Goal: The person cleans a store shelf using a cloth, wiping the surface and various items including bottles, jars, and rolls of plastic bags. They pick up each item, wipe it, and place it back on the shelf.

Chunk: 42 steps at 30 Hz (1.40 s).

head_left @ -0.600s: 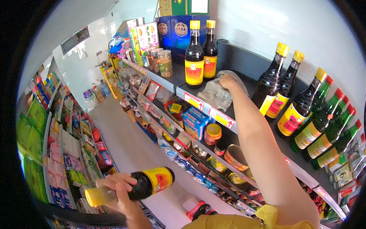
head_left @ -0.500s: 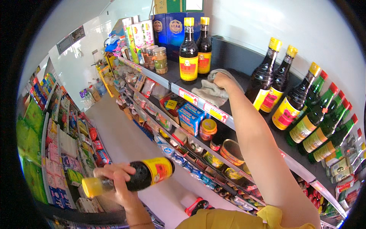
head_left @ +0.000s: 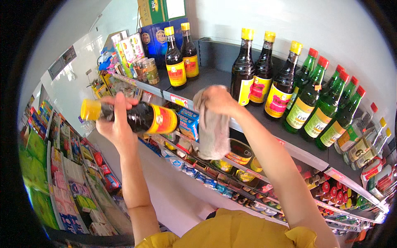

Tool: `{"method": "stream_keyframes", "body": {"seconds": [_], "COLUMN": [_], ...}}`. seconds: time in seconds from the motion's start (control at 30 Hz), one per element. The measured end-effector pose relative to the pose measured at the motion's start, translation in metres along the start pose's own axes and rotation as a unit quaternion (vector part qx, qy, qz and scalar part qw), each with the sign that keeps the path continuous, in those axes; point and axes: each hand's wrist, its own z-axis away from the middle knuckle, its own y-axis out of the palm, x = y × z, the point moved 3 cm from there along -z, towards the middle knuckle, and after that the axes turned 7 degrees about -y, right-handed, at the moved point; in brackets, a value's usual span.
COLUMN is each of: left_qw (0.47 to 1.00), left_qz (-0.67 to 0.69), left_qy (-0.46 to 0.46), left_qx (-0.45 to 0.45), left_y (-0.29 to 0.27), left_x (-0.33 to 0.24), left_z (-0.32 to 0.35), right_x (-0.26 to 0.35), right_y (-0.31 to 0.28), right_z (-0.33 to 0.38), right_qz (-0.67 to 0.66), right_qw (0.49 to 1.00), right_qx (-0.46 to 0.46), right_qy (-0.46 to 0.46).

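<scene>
Bright even daylight, sharp centre, fisheye bending, black rim

Glossy glass bottle [head_left: 136,117] — limp grey cloth [head_left: 214,130]

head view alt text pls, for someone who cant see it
A person's left hand holds a dark sauce bottle sideways while the right hand grips a grey cloth before a shop shelf of dark and green bottles.

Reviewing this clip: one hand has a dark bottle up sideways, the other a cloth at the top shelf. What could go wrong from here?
The left hand alone grips the dark bottle on its side, raised over the aisle; a slip would likely drop it. The cloth hanging from the right hand is close to the standing sauce bottles near the shelf edge and might knock one over.
</scene>
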Motion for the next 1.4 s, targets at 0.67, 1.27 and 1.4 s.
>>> {"method": "stream_keyframes", "body": {"seconds": [0.67,1.27,1.4], "left_qw": [0.966,0.886,0.893], "left_qz": [0.030,0.030,-0.013], "left_qy": [-0.130,-0.107,-0.069], "left_qx": [0.223,0.450,0.445], "left_y": [0.179,0.240,0.239], "left_x": [0.132,0.187,0.188], "left_z": [-0.046,-0.059,-0.061], "right_x": [0.047,0.053,0.055], "right_y": [0.092,0.075,0.080], "right_z": [0.317,0.354,0.369], "right_qz": [-0.228,-0.221,-0.208], "right_qw": [0.939,0.943,0.943], "right_qx": [0.203,0.048,0.047], "right_qy": [0.159,0.244,0.257]}}
